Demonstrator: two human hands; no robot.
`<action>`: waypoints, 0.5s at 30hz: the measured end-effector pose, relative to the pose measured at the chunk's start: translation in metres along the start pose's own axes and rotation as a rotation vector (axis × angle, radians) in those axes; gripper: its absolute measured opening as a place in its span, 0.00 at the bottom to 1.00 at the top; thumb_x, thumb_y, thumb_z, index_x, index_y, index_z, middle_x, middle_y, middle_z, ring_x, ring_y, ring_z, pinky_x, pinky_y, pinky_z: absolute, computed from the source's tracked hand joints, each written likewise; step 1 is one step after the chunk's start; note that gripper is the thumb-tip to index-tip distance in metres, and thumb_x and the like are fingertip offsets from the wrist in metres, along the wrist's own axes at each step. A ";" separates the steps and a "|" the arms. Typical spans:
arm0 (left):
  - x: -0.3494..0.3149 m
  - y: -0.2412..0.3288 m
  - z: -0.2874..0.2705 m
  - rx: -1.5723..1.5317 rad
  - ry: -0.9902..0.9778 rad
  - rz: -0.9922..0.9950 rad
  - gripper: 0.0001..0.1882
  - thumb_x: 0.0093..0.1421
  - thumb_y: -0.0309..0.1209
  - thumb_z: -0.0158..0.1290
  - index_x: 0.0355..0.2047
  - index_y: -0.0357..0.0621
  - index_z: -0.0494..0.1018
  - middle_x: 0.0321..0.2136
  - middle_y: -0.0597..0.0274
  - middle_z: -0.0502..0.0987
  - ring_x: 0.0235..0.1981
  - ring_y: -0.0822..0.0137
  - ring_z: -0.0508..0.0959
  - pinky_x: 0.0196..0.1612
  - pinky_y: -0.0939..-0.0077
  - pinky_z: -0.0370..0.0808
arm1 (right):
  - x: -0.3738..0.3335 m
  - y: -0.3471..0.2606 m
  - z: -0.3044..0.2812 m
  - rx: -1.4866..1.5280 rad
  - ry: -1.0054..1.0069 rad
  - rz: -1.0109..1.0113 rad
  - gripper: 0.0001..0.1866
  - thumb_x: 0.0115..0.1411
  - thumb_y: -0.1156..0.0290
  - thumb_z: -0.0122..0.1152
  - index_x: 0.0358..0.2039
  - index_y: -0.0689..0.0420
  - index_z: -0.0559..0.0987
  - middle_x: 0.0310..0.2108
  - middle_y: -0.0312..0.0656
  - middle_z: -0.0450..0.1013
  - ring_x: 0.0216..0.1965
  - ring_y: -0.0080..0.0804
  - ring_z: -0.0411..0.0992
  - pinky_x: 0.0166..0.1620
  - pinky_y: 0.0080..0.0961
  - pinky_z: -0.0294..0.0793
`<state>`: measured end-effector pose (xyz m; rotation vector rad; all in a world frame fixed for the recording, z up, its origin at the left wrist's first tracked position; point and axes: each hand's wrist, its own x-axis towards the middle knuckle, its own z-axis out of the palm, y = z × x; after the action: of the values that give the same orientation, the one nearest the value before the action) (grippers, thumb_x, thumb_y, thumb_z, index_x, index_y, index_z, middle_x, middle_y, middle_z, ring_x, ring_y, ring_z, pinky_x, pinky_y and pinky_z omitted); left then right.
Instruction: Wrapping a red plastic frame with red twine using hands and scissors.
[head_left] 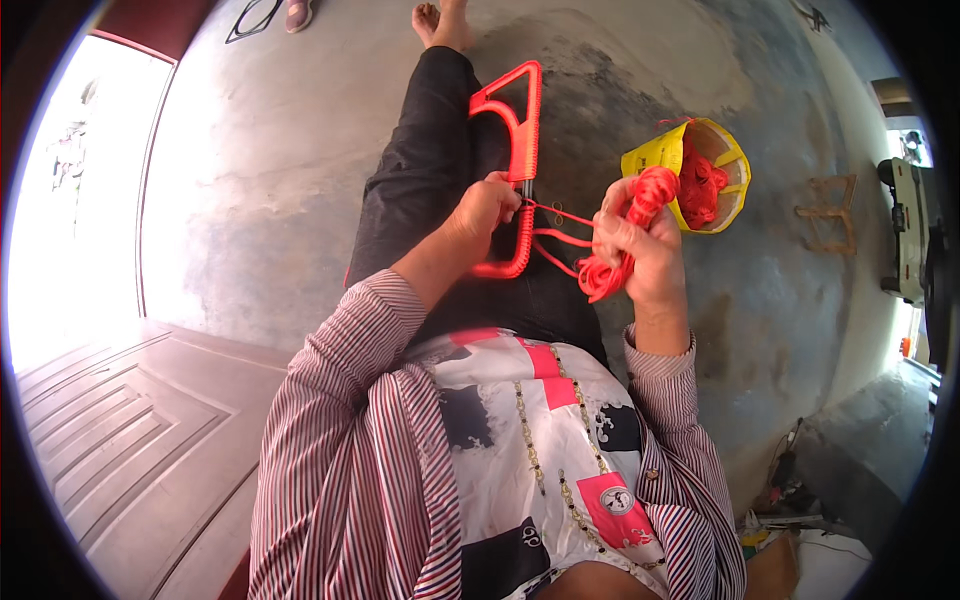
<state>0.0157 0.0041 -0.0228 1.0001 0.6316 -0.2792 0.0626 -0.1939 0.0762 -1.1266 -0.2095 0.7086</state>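
1. Red cord bundle (655, 190): gripped in the right hand (640, 240), fingers curled around it.
2. Left hand (487, 213) pinches the frame (525, 155) above dark trousers (415, 165).
3. One bundle, one frame, one yellow bucket (655, 153).

cord (655, 192): red | wrapped frame (527, 145): red, bare bit dark | bucket (650, 155): yellow | trousers (420, 140): black | shirt (325, 390): thin white and dark-red stripes | floor (280, 150): blotchy grey

A mottled grey floor (290, 140) is bounded at right by a pale wall (868, 335) and is lit brightly from an opening (90, 220) at left, below which a grey panelled door (130, 420) is seen.
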 end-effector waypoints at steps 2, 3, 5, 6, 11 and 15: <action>0.005 -0.002 0.000 0.062 0.009 -0.033 0.15 0.45 0.23 0.45 0.36 0.39 0.69 0.29 0.67 0.68 0.27 0.73 0.65 0.33 0.83 0.61 | -0.013 -0.006 0.013 -0.067 -0.084 0.069 0.05 0.55 0.77 0.57 0.30 0.58 0.70 0.20 0.31 0.64 0.18 0.15 0.60 0.21 0.15 0.58; 0.006 -0.001 -0.001 0.023 0.023 -0.014 0.14 0.45 0.22 0.45 0.36 0.39 0.69 0.28 0.66 0.68 0.27 0.73 0.65 0.33 0.83 0.61 | -0.016 -0.007 0.018 -0.084 -0.167 0.112 0.05 0.55 0.78 0.57 0.29 0.57 0.69 0.19 0.30 0.62 0.17 0.14 0.59 0.21 0.14 0.57; 0.005 -0.003 0.001 -0.013 0.047 0.006 0.14 0.45 0.22 0.45 0.35 0.40 0.68 0.27 0.66 0.68 0.27 0.72 0.65 0.33 0.83 0.61 | -0.019 -0.011 0.025 -0.002 -0.109 0.094 0.06 0.53 0.81 0.55 0.28 0.57 0.68 0.18 0.29 0.61 0.17 0.13 0.57 0.21 0.14 0.56; 0.003 -0.003 0.004 0.006 0.078 0.043 0.15 0.45 0.22 0.46 0.37 0.39 0.69 0.29 0.64 0.69 0.29 0.71 0.67 0.36 0.83 0.63 | -0.020 -0.012 0.028 0.096 -0.099 0.066 0.06 0.53 0.83 0.53 0.27 0.57 0.68 0.18 0.28 0.61 0.16 0.14 0.56 0.21 0.14 0.56; -0.024 0.008 0.034 0.958 0.472 0.966 0.20 0.49 0.20 0.50 0.44 0.37 0.69 0.35 0.63 0.74 0.39 0.72 0.72 0.47 0.79 0.67 | -0.019 -0.035 0.020 0.114 -0.321 -0.048 0.17 0.45 0.65 0.57 0.33 0.59 0.65 0.24 0.40 0.63 0.21 0.23 0.61 0.25 0.20 0.60; -0.039 0.036 0.036 0.184 0.049 0.731 0.05 0.59 0.21 0.50 0.35 0.37 0.73 0.28 0.70 0.73 0.30 0.80 0.71 0.36 0.85 0.70 | 0.006 -0.032 -0.002 0.005 -0.460 -0.138 0.15 0.47 0.69 0.58 0.34 0.61 0.67 0.28 0.40 0.66 0.27 0.25 0.65 0.30 0.21 0.63</action>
<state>0.0159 -0.0101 0.0403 1.3484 0.2525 0.3391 0.0814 -0.1990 0.1023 -0.9215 -0.6677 0.8368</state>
